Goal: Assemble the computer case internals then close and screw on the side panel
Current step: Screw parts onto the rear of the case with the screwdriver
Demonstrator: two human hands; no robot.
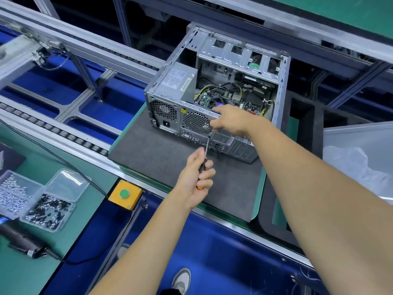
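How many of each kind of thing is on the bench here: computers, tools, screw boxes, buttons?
Computer case: 1
Screwdriver, gripped by the left hand: 1
Electric driver lying at left: 1
Screw tray with clear compartments: 1
Yellow button box: 1
Total: 5

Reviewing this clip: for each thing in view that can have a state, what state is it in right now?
Computer case: lying on its side on the dark mat, side open, panel not on.
Screwdriver: held, tip up at the case's rear.
Left hand: grips the screwdriver handle.
Right hand: rests on the case's rear edge, fingers curled by the screwdriver tip.
Screw box: lid open, compartments filled.
Green button: untouched.
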